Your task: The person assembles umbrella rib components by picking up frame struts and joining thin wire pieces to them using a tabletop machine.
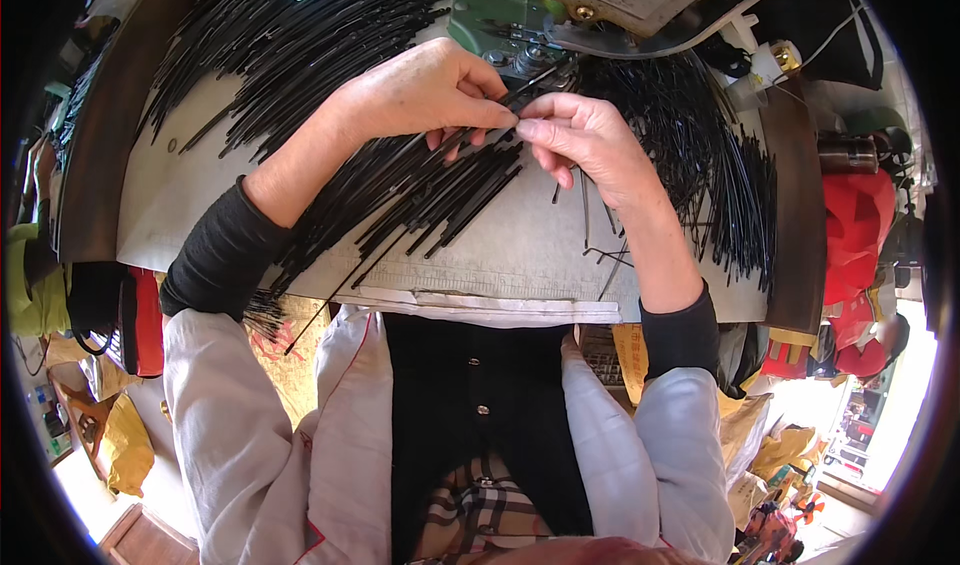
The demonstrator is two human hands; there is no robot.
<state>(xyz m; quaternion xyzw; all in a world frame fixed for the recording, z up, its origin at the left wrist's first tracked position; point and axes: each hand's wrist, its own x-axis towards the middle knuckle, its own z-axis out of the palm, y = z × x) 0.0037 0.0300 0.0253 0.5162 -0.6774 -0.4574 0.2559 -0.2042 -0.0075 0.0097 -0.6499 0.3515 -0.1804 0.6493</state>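
Observation:
My left hand (pixel 425 90) is closed in a pinch around a thin black rod (pixel 530 85), which slants up to the right toward the green machine (pixel 480 15). My right hand (pixel 590 145) meets it there, thumb and forefinger pressed together at my left fingertips. What lies between those right fingers is too small to make out. Beneath both hands spreads a loose bundle of thin black rods (pixel 440 205), their ends pointing down and left. The machine's metal working part (pixel 530 60) sits just beyond my fingers.
A large heap of black rods (pixel 290 45) covers the table's left. More pieces, some bent, form a pile (pixel 700 145) at the right. The pale tabletop (pixel 160 215) has a ruler-like strip (pixel 490 307) along its near edge. Red cloth (pixel 855 235) hangs beyond the right side.

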